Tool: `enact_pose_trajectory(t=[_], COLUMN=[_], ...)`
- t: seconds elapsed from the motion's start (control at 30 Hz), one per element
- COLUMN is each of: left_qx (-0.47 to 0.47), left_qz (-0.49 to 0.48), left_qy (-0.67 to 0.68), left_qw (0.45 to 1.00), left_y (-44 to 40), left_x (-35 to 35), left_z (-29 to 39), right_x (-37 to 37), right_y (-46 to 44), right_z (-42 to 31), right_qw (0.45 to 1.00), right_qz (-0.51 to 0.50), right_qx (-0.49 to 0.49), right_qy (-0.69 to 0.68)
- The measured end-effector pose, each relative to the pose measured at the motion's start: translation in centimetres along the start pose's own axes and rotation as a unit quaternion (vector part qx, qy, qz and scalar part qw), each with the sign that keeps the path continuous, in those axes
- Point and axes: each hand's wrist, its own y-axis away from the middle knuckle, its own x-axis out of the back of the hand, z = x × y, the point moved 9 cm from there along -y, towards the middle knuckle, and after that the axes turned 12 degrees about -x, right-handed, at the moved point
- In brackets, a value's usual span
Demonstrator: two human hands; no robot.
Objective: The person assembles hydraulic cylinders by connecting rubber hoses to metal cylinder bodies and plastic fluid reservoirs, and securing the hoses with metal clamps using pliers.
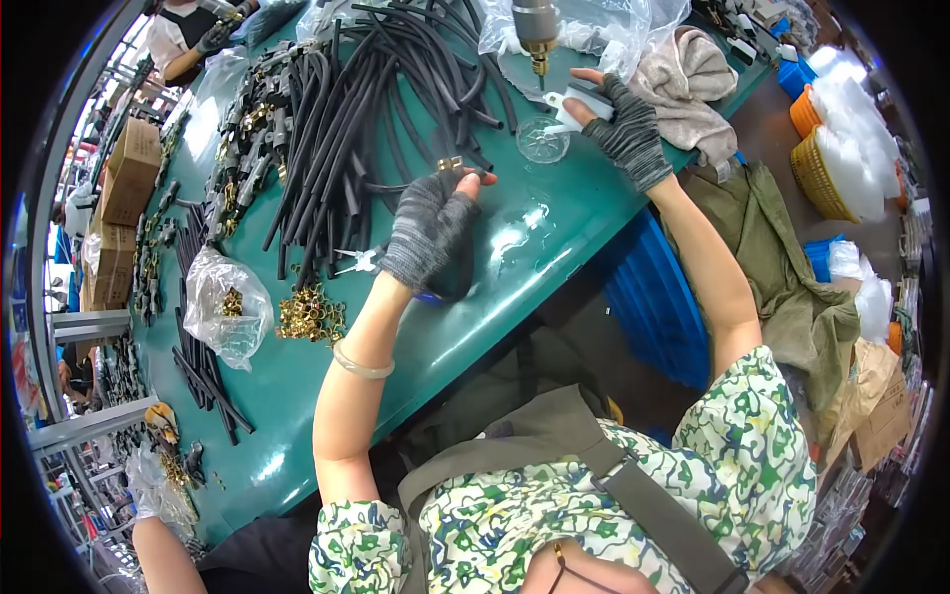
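Observation:
My left hand (430, 230), in a grey knitted fingerless glove, is closed around a black rubber hose (457, 280) whose loop hangs below the glove. A brass fitting (449, 163) shows at my left fingertips. My right hand (625, 129), gloved alike, grips a white plastic piece (586, 105) between thumb and fingers. Just left of and above it hangs the metal tip of a driver-like tool (537, 45), pointing down. A clear round disc (543, 140) lies on the green tabletop beside the white piece.
Many black hoses (341, 139) are heaped at the back. Brass fittings (311, 315) form a pile near a clear plastic bag (229, 309). A beige cloth (683, 84) lies at the right edge, with a blue tub (658, 297) below. Other people work at the left.

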Motion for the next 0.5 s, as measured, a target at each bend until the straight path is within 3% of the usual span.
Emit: enact_pose_trajectory(t=[0.17,0.3,0.5], left_qx=[0.059,0.024,-0.006], left_qz=[-0.033,-0.053,-0.064], left_qy=[0.009,-0.033,0.020], left_qw=[0.998,0.998,0.998], left_y=[-2.7,-5.8,-7.5], left_x=[-1.7,-3.0,-4.1], left_z=[-2.8,-2.9,-1.7], right_x=[-0.8,-1.4,-0.7], right_y=[0.4,0.6,0.9], right_z=[3.6,3.8,2.7], right_qw=[0.955,0.935,0.942], right_qz=[-0.085,-0.102,-0.073], right_qx=[-0.203,-0.209,-0.192], right_qy=[-0.201,-0.266,-0.267])
